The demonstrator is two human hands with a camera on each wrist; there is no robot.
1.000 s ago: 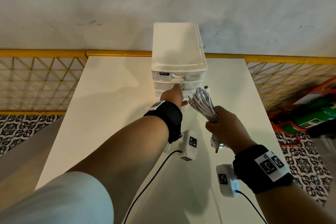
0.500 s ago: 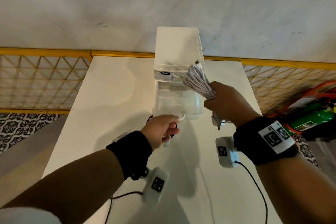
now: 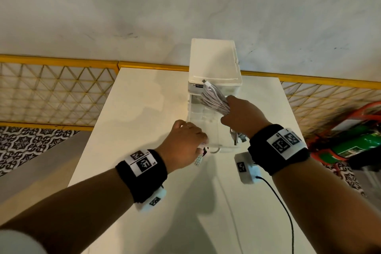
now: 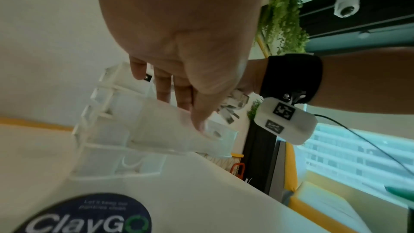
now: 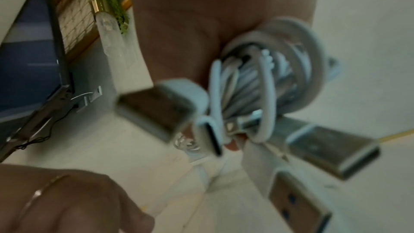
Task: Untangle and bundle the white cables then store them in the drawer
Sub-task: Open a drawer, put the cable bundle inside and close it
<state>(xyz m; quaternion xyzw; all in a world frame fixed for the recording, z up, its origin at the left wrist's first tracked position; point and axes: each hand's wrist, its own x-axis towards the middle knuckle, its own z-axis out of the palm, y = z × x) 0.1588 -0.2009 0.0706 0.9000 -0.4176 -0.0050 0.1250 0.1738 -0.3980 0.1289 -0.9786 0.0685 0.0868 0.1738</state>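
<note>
White tabletop (image 3: 144, 109) ran back to a plain wall, with yellow mesh railing (image 3: 51, 93) off to both sides and a translucent plastic drawer unit (image 3: 214, 62) standing at the far edge. 1 drawer (image 3: 218, 142) was pulled well out toward the person.

Left hand (image 3: 183, 146) was at the drawer's front left corner, fingers curled down onto the front lip. From the head view you couldn't really see the fingertips, they were tucked under the knuckles. The left wrist cam showed the fingers (image 4: 163, 88) and thumb reaching onto the clear plastic front, so it had hold of the drawer, though the exact contact was smeared by blur.

Right hand (image 3: 243, 115) was wrapped tight around the bundle of white cables (image 3: 214, 99), held up over the open drawer and not resting in it. 1 plug stuck out the top toward the unit, and a few USB plugs (image 3: 237, 138) dangled below the fist. The right wrist cam was pretty blurry, but you could make out the coiled cable loops (image 5: 268, 81) and 3 or so metal connector ends (image 5: 331, 146) pointing at the lens.

Something small and patterned poked out under the left hand, couldn't tell what. A green cylinder (image 3: 358, 144) sat on the floor at right, partly cut off.
</note>
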